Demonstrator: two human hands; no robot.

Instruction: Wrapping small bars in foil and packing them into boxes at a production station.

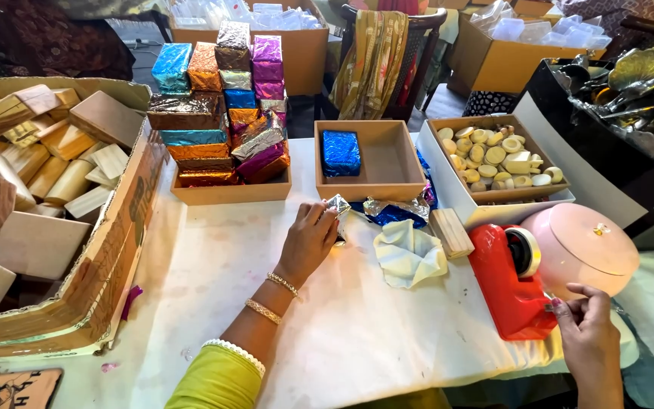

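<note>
Two hands work on the white surface (357, 341). Left hand (308, 242) has its fingers curled around a silver-foil block (337, 206), which sticks out at their 1 o'clock. Right hand (588, 333) pinches at the red tape dispenser (510, 284), lying at its 10 o'clock.

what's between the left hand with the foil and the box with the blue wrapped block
Nothing visible. The left hand holds the silver foil just in front of the open box; only bare table lies between. The blue block sits inside.
</note>
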